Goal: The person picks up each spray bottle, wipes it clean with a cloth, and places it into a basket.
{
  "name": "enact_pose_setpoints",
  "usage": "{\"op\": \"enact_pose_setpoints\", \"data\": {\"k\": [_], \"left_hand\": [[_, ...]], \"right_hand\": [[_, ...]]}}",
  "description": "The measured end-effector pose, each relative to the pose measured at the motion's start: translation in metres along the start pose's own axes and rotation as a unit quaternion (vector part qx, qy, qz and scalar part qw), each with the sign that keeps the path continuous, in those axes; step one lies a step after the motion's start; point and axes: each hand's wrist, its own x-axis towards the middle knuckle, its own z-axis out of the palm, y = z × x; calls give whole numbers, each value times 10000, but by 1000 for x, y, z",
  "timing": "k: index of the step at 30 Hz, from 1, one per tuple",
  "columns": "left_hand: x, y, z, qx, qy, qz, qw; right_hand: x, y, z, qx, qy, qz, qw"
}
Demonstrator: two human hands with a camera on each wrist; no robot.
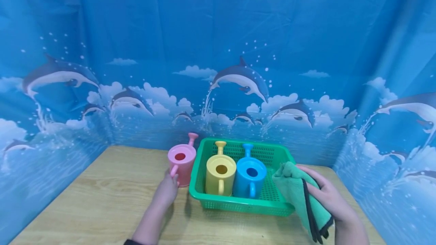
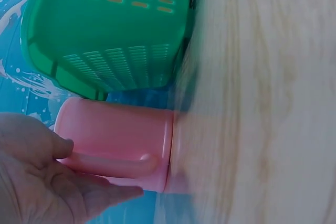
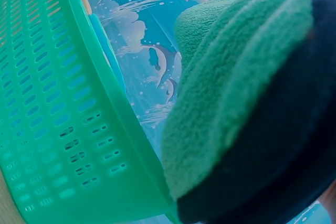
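Note:
A pink watering can (image 1: 184, 169) stands upright on the table, just left of the green basket (image 1: 238, 208). My left hand (image 1: 169, 188) is at its handle, the thumb on one side and the fingers along the other in the left wrist view. A yellow watering can (image 1: 214, 180) and a blue watering can (image 1: 242, 184) stand side by side inside the basket, spouts toward the back. Over the basket's right end, my right hand (image 1: 328, 196) grips a folded green towel (image 1: 295, 191) with black edging. In the right wrist view the towel (image 3: 226, 93) covers most of the fingers.
The light wooden table (image 1: 112, 192) runs out to both sides of the basket. Behind it and along both sides hangs a blue curtain (image 1: 163, 48) printed with dolphins. The basket's back rim is close to that curtain.

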Motion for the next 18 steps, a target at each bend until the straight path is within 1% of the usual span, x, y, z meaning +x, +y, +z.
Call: {"op": "enact_pose_setpoints", "data": {"k": [4, 9, 13, 15, 18], "left_hand": [[1, -1, -1, -4, -22, -40, 10000], [1, -3, -4, -84, -77, -62, 9999], [0, -3, -8, 78, -34, 24, 10000], [-1, -3, -11, 156, 4, 18, 9999], [-2, -1, -14, 154, 68, -48, 9998]], "right_hand": [[0, 2, 0, -67, 49, 43, 10000], [1, 3, 1, -42, 32, -39, 10000], [1, 4, 2, 6, 31, -139, 9999], [1, 4, 2, 23, 36, -169, 9998], [2, 4, 2, 12, 30, -185, 9998]]}}
